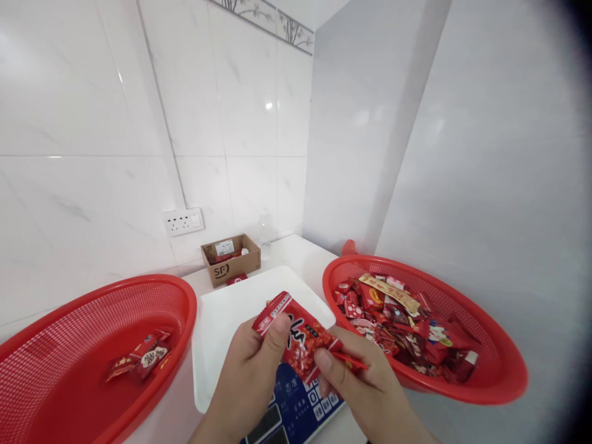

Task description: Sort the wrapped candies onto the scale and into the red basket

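A red snack packet (303,336) with black lettering is held up between both hands, above a scale (296,401) with a white pan and a blue panel. My left hand (259,357) is closed on the packet's upper left end, thumb on top. My right hand (356,376) pinches its lower right end, and another small red wrapper shows between those fingers. To the right, a red plastic basket (502,370) holds many red-wrapped snacks (407,327). In the red basket (60,394) on the left lie a few packets (148,356).
Behind the scale stands a small open cardboard box (235,266) with red packets inside, and a clear bottle (264,237) beside it. A red packet (237,279) lies in front of the box. A wall socket (184,222) sits above. Tiled walls meet behind the white table (296,250).
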`<state>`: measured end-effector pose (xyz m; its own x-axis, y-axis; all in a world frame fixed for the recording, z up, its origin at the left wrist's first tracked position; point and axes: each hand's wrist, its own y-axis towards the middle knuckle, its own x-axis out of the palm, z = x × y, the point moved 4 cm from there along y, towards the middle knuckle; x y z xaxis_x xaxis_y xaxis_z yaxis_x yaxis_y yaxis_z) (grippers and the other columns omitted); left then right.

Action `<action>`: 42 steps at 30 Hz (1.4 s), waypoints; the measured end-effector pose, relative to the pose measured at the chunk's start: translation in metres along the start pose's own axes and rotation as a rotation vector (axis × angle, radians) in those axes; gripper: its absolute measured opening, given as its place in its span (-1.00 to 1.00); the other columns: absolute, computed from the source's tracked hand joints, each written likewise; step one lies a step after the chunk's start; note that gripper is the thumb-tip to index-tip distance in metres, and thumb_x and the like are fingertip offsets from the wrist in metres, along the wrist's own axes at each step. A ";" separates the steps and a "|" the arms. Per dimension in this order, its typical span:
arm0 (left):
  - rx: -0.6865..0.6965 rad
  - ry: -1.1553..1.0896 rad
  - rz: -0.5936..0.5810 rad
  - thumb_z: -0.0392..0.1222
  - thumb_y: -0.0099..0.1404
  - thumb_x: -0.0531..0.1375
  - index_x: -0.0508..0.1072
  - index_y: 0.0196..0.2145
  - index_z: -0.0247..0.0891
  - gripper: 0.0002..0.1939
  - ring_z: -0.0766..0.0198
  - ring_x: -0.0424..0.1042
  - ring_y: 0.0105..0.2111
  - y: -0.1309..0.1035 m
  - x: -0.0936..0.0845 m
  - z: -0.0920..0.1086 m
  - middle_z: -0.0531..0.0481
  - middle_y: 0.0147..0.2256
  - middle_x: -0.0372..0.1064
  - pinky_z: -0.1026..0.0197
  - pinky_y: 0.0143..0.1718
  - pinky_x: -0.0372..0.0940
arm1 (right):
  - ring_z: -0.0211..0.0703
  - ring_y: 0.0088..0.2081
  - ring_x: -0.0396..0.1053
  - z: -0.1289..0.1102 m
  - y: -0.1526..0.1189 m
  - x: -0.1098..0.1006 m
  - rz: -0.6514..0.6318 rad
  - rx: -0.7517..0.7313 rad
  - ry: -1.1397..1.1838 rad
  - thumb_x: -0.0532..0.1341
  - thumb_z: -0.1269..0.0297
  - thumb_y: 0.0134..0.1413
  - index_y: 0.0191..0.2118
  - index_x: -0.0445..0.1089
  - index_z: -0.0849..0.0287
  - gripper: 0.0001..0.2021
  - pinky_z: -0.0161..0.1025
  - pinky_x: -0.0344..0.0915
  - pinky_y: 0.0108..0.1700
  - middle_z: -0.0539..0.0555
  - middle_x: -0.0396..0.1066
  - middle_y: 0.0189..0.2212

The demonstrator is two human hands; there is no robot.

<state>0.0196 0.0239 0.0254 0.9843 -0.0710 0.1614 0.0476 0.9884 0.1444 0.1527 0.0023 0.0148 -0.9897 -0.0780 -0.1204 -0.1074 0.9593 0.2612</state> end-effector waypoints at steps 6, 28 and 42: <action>0.035 -0.022 -0.003 0.15 0.17 0.19 0.49 -0.43 -0.26 -0.62 0.18 0.43 -0.43 0.007 0.003 -0.002 0.00 -0.51 0.47 0.24 -0.40 0.32 | -0.35 -0.62 0.10 0.010 0.005 0.002 -0.017 -0.043 0.009 0.12 -0.08 0.10 -0.58 0.24 0.19 -0.56 -0.37 0.02 -0.55 -0.07 0.20 -0.69; 0.626 -0.145 0.339 -0.12 0.33 0.10 0.40 -0.16 -0.12 -0.84 0.24 0.30 -0.11 0.003 -0.042 0.036 0.01 -0.18 0.31 0.18 -0.04 0.21 | -0.13 -0.38 0.40 0.052 0.035 0.009 -0.187 0.145 -0.687 0.06 0.22 0.17 0.05 0.28 0.04 -0.67 -0.28 0.19 -0.35 0.00 0.48 -0.43; 0.619 -0.117 0.301 -0.13 0.31 0.12 0.40 -0.19 -0.11 -0.87 0.23 0.30 -0.11 0.002 -0.038 0.035 0.01 -0.20 0.33 0.17 -0.05 0.23 | -0.08 0.01 0.29 0.058 0.053 0.006 -0.166 -0.040 -0.703 0.12 0.36 0.11 0.05 0.29 0.11 -0.65 -0.18 0.21 0.02 0.11 0.28 0.03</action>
<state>-0.0234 0.0241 0.0533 0.9133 0.1452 0.3806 -0.3637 0.7114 0.6014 0.1469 0.0686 -0.0276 -0.6664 -0.0163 -0.7454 -0.2679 0.9382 0.2191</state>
